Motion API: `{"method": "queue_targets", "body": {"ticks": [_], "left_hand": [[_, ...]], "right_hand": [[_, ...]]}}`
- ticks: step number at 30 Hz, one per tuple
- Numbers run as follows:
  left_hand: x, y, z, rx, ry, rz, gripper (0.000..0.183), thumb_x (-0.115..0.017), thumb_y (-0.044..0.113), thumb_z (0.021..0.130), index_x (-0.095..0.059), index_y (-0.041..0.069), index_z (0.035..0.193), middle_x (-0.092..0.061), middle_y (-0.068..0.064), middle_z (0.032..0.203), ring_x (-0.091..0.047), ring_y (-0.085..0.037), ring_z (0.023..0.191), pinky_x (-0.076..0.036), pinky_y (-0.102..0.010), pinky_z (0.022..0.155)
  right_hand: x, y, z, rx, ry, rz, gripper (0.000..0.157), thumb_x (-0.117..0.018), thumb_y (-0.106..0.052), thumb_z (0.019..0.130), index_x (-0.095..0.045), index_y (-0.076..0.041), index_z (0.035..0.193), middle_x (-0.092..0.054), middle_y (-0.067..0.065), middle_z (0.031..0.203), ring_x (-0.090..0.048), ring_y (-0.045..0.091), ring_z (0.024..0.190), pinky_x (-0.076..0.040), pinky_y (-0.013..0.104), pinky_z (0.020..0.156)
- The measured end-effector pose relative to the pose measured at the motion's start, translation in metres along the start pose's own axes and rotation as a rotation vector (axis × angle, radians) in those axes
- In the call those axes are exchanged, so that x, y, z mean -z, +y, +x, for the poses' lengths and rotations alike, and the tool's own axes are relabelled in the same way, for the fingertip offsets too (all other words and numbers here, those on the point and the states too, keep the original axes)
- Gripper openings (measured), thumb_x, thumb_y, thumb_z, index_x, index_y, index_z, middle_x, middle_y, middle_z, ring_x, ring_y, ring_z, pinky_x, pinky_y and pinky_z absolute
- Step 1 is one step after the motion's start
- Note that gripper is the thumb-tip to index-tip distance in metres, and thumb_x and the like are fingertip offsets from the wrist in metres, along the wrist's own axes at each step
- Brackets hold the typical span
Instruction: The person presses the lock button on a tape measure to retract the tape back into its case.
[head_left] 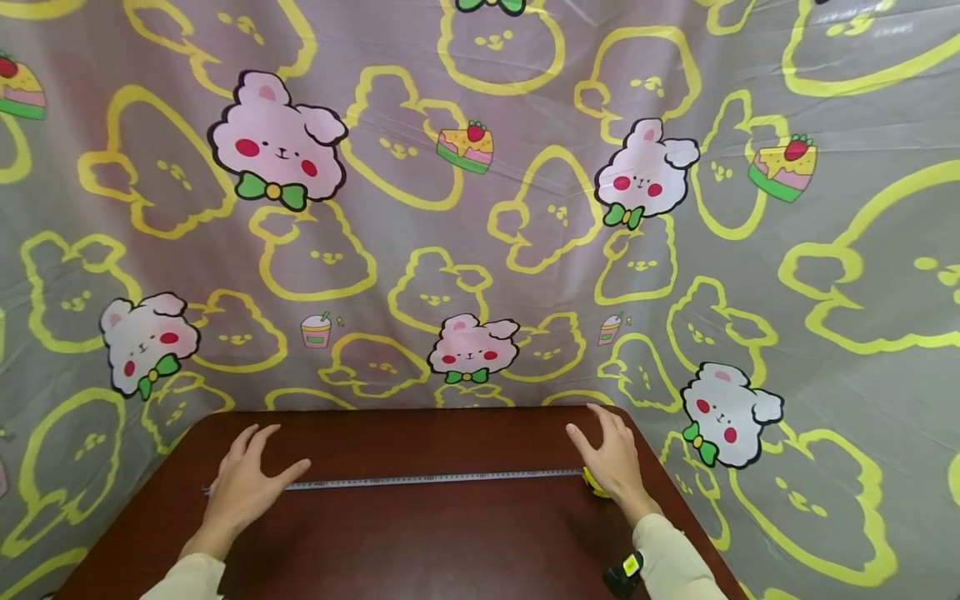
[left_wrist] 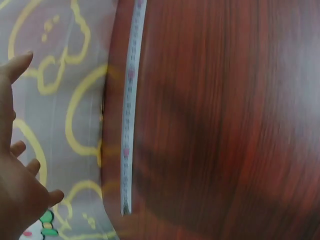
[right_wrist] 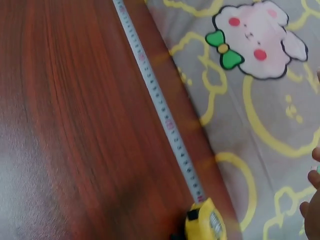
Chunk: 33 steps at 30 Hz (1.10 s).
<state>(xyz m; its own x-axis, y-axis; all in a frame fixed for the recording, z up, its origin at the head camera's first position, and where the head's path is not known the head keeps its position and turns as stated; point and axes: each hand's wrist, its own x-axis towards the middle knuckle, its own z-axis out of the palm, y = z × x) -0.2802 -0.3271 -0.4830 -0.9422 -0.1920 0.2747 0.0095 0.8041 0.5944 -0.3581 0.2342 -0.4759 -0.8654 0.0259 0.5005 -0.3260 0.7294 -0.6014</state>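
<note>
A tape measure with a yellow case (right_wrist: 206,222) lies on the dark red-brown table (head_left: 420,533). Its white blade (head_left: 420,479) is drawn out across the table from the case at the right to the metal tip at the left. My left hand (head_left: 243,479) hovers over the blade's left end, fingers spread and thumb pointing inward, holding nothing. Above the yellow case is my right hand (head_left: 611,458), also spread and holding nothing; it partly hides the case in the head view. In the left wrist view, the blade's end (left_wrist: 126,207) lies flat, apart from the left fingers.
A grey curtain (head_left: 525,275) with yellow outlines and rabbit faces hangs behind the table and along both sides. A black device with a yellow label (head_left: 626,573) sits at the right wrist. The table's far edge meets the curtain.
</note>
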Motion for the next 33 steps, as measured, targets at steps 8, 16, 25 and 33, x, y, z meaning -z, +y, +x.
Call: {"method": "queue_targets", "body": {"ticks": [8,16,25,33], "left_hand": [[0.015,-0.038,0.001,0.081,-0.015,0.014,0.108,-0.072,0.070,0.085,-0.030,0.002,0.157,-0.014,-0.036,0.160,-0.023,-0.068,0.133,-0.025,-0.084,0.085],[0.023,-0.081,-0.004,0.174,-0.078,-0.063,0.113,-0.074,0.064,0.088,-0.018,-0.003,0.160,-0.002,-0.041,0.159,-0.011,-0.069,0.137,-0.021,-0.083,0.094],[0.012,-0.117,0.003,0.311,-0.034,-0.117,0.119,-0.083,0.056,0.083,-0.016,-0.004,0.160,-0.010,-0.041,0.159,-0.013,-0.063,0.141,-0.022,-0.077,0.104],[-0.001,-0.148,0.001,0.472,-0.142,-0.127,0.138,-0.086,0.066,0.073,-0.003,0.001,0.162,-0.012,-0.042,0.156,-0.016,-0.072,0.128,-0.022,-0.080,0.090]], "right_hand": [[0.003,0.031,-0.015,-0.102,0.065,0.002,0.061,-0.065,-0.050,0.100,-0.055,-0.009,0.143,-0.050,0.024,0.144,-0.042,0.048,0.127,-0.029,0.068,0.100],[0.002,0.059,-0.021,-0.141,0.085,0.030,0.062,-0.065,-0.048,0.100,-0.053,-0.006,0.144,-0.050,0.025,0.140,-0.040,0.048,0.127,-0.027,0.067,0.102],[0.001,0.091,-0.034,-0.242,0.031,0.071,0.072,-0.064,-0.046,0.102,-0.039,-0.003,0.153,-0.047,0.031,0.141,-0.035,0.050,0.134,-0.023,0.067,0.108],[-0.025,0.099,-0.049,-0.359,-0.015,0.035,0.084,-0.062,-0.059,0.098,-0.028,-0.011,0.159,-0.048,0.032,0.144,-0.039,0.054,0.133,-0.020,0.071,0.105]]}}
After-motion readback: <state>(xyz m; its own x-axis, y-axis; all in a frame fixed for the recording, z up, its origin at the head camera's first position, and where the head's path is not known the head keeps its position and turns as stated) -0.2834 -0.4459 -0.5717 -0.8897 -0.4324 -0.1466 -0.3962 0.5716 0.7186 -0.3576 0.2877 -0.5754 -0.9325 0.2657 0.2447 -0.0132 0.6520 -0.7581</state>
